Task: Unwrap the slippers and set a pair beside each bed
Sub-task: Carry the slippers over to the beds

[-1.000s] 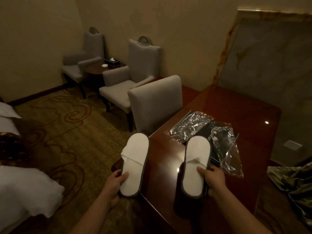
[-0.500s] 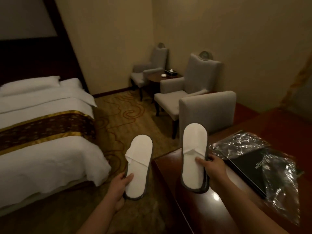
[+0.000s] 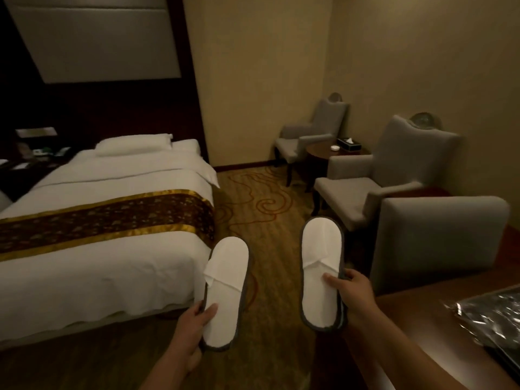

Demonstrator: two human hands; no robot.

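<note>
I hold two white slippers with grey edging, toes pointing away from me. My left hand (image 3: 194, 327) grips the heel end of the left slipper (image 3: 223, 288), which hangs over the carpet near the foot corner of the bed (image 3: 92, 249). My right hand (image 3: 349, 294) grips the right slipper (image 3: 320, 266) by its side, thumb on top. The bed has white linen, a brown and gold runner and pillows at its head. Crumpled clear wrapping (image 3: 489, 316) lies on the desk at the far right.
A wooden desk (image 3: 416, 313) is at my right with a grey chair (image 3: 439, 240) pushed to it. Two grey armchairs (image 3: 388, 175) flank a small round table (image 3: 323, 153) holding a tissue box by the far wall. Patterned carpet (image 3: 259, 209) runs between bed and chairs. A nightstand stands left of the bed.
My view has swung left from the desk toward the bed. Both hands kept hold of the slippers and carried them off the desk, out over the carpet.
</note>
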